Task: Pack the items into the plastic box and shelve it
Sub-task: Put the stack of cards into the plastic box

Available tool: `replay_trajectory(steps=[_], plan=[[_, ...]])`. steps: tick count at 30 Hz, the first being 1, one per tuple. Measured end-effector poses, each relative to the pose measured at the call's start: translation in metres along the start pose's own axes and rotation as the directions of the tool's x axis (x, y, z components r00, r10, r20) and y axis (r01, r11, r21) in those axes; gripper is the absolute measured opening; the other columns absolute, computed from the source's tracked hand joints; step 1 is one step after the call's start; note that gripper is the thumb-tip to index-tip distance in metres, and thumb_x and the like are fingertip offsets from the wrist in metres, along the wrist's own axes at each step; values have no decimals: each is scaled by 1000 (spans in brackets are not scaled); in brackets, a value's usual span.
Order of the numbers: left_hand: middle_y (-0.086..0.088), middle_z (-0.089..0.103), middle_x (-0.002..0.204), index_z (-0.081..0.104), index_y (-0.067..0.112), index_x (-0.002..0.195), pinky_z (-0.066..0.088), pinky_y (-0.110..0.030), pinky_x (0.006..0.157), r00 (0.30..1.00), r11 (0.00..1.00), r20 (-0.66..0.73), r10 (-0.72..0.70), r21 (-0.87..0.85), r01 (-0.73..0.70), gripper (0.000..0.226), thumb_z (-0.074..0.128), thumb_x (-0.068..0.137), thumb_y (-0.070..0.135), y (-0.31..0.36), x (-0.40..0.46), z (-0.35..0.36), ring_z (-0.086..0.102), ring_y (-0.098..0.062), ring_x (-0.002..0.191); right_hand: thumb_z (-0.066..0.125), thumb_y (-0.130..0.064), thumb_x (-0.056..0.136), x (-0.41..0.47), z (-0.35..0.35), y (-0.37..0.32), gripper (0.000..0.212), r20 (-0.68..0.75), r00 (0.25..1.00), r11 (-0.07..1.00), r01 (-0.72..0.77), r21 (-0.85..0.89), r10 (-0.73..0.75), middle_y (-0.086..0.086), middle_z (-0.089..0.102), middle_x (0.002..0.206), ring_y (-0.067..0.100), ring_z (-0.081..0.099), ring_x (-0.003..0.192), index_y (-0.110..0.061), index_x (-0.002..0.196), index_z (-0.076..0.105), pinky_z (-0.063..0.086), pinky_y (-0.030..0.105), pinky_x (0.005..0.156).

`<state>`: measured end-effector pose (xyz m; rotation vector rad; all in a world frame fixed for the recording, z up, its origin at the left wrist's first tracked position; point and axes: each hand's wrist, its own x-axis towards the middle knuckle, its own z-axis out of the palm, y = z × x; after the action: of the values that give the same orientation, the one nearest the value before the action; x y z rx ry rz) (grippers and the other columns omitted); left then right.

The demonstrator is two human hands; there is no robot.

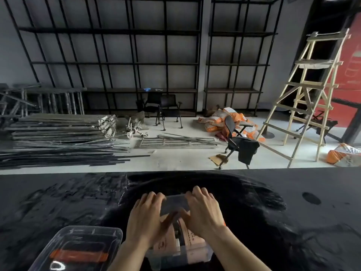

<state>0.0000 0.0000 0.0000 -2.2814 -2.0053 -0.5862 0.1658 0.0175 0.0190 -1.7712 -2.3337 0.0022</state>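
A clear plastic box (192, 255) sits on the black table (58, 198) right in front of me, with tan packets and other items (172, 241) inside. My left hand (145, 218) and my right hand (204, 210) lie palm-down over the box's far half, fingers curled over a flat grey item (174, 204) that they press between them at the box's far end. The clear lid (78, 249), with an orange handle, lies flat on the table to the left of the box.
Beyond the table's far edge lies a light floor with stacked metal bars (58, 137), a black office chair (240, 143), orange sacks (220, 118) and a wooden ladder (308, 90). Tall black shelving (136, 63) lines the back wall.
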Motion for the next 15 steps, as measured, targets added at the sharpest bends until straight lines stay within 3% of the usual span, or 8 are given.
replay_trajectory(steps=[3,6,9,15], plan=[[13,63,104,58,29,104,44,-22,78,997,998,58,55,37,-57,33,44,93,57,4,-1,2,62,-10,98,56,-32,94,1,9,1,34,77,996,998,-42,53,38,2,63,124,21,62,111,-17,124,62,54,34,90],[7,68,110,57,25,110,49,-29,73,987,993,157,33,104,-50,15,50,97,30,7,1,3,66,-17,100,53,-13,94,-3,8,0,32,253,965,996,-77,33,66,8,65,127,27,66,111,-13,124,64,57,36,87],[-3,67,121,53,19,127,54,-38,81,967,961,255,-30,273,-43,35,53,93,9,10,8,9,67,-27,108,54,-8,97,-3,14,0,40,337,937,996,-93,-17,93,10,55,141,30,59,124,-8,137,56,53,38,99],[-18,54,140,30,10,150,38,-48,106,913,894,390,-118,442,-73,61,57,95,18,27,11,15,62,-34,118,64,-11,95,5,31,-3,71,477,848,952,-299,70,231,14,46,147,30,56,129,-6,154,26,50,38,102]])
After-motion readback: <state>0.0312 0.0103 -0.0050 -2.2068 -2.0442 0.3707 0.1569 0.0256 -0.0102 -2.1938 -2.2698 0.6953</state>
